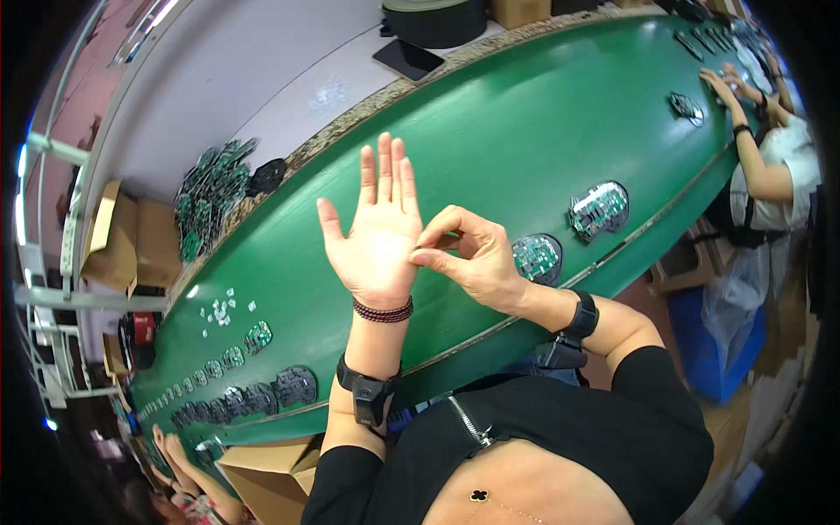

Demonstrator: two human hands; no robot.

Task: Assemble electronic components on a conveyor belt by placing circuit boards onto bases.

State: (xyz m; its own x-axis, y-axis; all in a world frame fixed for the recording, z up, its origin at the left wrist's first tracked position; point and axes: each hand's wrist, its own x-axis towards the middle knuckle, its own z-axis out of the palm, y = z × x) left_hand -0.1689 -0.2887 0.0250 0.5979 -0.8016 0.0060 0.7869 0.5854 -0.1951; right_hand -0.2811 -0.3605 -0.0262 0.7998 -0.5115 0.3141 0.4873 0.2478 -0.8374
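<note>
My left hand [378,245] is raised over the green work surface [490,131], palm up and fingers stretched out. Nothing shows on its palm, though glare washes out the middle. My right hand [477,262] pinches thumb and forefinger together at the little-finger edge of the left palm. Whatever may sit between those fingertips is too small to make out. Just beyond the right hand lies a green circuit board in a dark rounded housing [535,258], partly covered by the hand. A second such circuit board [599,210] rests farther right.
To the left run rows of small circuit boards [232,357] and dark housings [296,387], with scattered small white pieces [219,312] behind. Green boards are heaped [210,197] past the edge, beside a cardboard box [131,232]. A phone [408,59] lies at the back. Co-workers' hands [722,86] work at far right and lower left.
</note>
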